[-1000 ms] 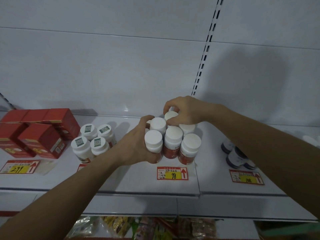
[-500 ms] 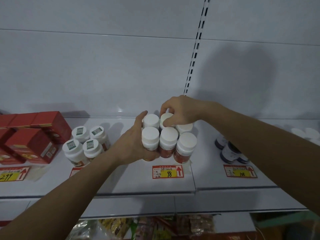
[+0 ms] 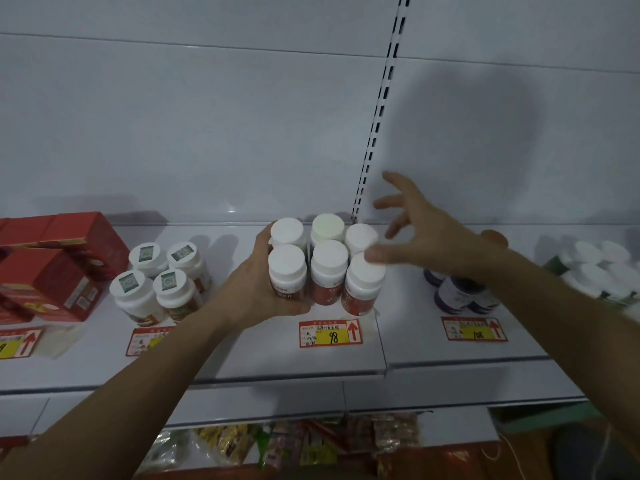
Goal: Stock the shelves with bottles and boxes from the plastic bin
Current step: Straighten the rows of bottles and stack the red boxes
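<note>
White back panel [image 3: 207, 116], slotted upright [image 3: 375, 126], dim light.

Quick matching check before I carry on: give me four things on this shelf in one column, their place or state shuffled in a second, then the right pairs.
Things:
1. red boxes
2. sticker-capped bottles
3. plain white-capped bottles
4. dark bottles

Places or states:
A. behind the 98 price tag, left hand gripping the group's left side
B. far left end of the shelf
C. partly hidden under the right forearm
D. group of four between the boxes and the left hand

Pairs: 1-B, 2-D, 3-A, 4-C. The right hand is open beside the white caps.
</note>
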`<state>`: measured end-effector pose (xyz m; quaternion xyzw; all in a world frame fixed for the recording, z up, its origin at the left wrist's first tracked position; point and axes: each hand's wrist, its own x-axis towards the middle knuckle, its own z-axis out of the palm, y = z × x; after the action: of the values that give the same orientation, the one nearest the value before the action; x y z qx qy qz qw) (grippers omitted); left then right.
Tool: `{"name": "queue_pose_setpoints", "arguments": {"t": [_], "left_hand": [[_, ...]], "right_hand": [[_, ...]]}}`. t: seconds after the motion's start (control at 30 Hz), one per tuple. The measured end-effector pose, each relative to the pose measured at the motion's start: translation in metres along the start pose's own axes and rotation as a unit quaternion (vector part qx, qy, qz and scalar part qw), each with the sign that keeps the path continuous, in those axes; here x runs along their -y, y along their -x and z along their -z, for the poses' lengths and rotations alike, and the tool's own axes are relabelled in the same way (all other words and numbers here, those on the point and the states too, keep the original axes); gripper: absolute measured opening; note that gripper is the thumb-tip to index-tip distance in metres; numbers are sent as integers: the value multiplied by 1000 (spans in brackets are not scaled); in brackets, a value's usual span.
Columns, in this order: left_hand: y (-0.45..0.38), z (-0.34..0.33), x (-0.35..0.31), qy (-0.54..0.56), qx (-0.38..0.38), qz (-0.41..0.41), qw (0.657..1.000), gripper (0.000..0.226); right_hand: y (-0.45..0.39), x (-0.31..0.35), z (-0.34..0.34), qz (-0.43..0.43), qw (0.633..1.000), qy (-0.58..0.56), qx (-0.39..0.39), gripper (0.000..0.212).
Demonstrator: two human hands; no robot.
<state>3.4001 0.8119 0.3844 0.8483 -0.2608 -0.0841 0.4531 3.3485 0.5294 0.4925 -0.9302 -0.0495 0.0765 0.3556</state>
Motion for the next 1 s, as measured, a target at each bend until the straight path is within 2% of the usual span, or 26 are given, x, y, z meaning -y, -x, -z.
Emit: {"name": "queue_pose_setpoints", "arguments": {"t": [0.1, 0.2, 0.3, 0.5, 0.73, 1.0], "left_hand": [[0, -2, 2, -4, 0, 11, 1000, 123], [-4, -3, 1, -9, 9, 8, 1000, 126], [-7, -2, 1, -19, 9, -1, 1000, 126], [-9, -4, 4, -42, 4, -21, 999, 125], [-9, -2, 3, -44, 5, -5, 999, 125], [-10, -2, 3, -48, 0, -4, 999, 124]], "right_hand": [[18, -25, -26, -18, 999, 4, 50, 135], [11, -38, -50, 9, 996, -64, 67, 128], [1, -47, -63, 30, 993, -106, 48, 121], [-10, -56, -69, 24, 993, -114, 7, 120], [-17, -59, -65, 22, 994, -105, 7, 121], [-24, -60, -61, 60, 994, -84, 19, 118]]}}
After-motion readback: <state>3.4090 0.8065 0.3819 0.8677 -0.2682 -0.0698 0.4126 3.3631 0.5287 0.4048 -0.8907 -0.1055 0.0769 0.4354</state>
